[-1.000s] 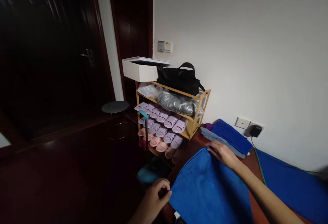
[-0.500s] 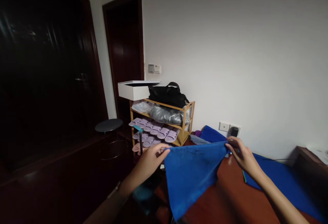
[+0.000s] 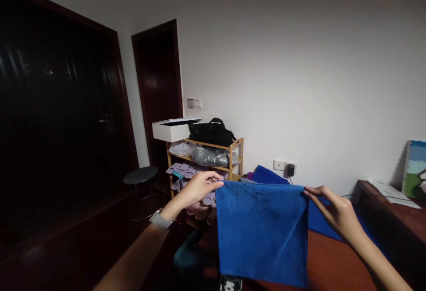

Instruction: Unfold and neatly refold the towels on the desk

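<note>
Pale wall (image 3: 319, 82) fills most of the view, and going by a clock face around its middle, a big dark door (image 3: 60, 140) is at nine o'clock and a thin brown door (image 3: 155, 96) is at ten. A round stool (image 3: 140, 175) stands at eight o'clock. Right near the middle is a wooden rack (image 3: 237, 164) with a white box (image 3: 169, 132) and a black bag (image 3: 213, 133) on top. One blue cloth (image 3: 262, 233) hangs at five o'clock, in front of a red-brown table (image 3: 336, 260). The person's left hand (image 3: 200, 186) is near six o'clock and pinches the cloth's top left corner between thumb and finger. The right hand (image 3: 334, 209) is at four o'clock and pinches the top right corner the same way. Half a second ago the cloth hung crooked, a bit like a triangle, with its right side falling in. Now it is almost a square, and its top edge is pulled nearly straight. That means nearly all of its front can be seen, with a few dark marks and soft creases. Another blue cloth (image 3: 321, 222) lies on the table behind it, and a folded blue pile (image 3: 268, 174) sits farther back at four o'clock, below a wall socket (image 3: 278, 165). Whether the hanging cloth's bottom touches anything cannot be told.
</note>
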Demonstrator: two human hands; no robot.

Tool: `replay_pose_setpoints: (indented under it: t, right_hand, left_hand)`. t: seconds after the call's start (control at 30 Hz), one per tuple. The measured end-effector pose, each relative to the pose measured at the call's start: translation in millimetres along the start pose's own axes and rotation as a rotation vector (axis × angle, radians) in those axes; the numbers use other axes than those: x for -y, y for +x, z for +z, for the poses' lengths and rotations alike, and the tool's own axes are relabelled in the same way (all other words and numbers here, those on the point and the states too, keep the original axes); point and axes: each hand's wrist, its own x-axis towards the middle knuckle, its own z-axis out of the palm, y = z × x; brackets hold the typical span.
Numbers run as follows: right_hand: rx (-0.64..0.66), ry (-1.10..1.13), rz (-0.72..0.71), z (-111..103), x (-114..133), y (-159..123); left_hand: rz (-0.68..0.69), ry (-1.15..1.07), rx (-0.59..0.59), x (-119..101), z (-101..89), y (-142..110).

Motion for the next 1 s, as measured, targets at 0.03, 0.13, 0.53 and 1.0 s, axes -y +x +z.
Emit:
replay_pose_setpoints:
  t: [0.03,0.13,0.53,1.0]
  right_hand:
    - [-0.006,0.021,0.016,-5,3,-2]
    - [-0.013,0.108,0.1,-18,7,-8]
    - [-0.012,0.084,0.134,-49,10,-31]
    - [0.211,0.142,0.34,-54,-7,-41]
  left_hand:
    - [0.001,0.004,-0.001,-4,0.7,0]
    - [0.02,0.014,-0.012,-14,3.7,-2]
    - [0.044,-0.166,-0.064,-22,36.4,-2]
    - [0.099,-0.065,-0.109,-20,41.4,2]
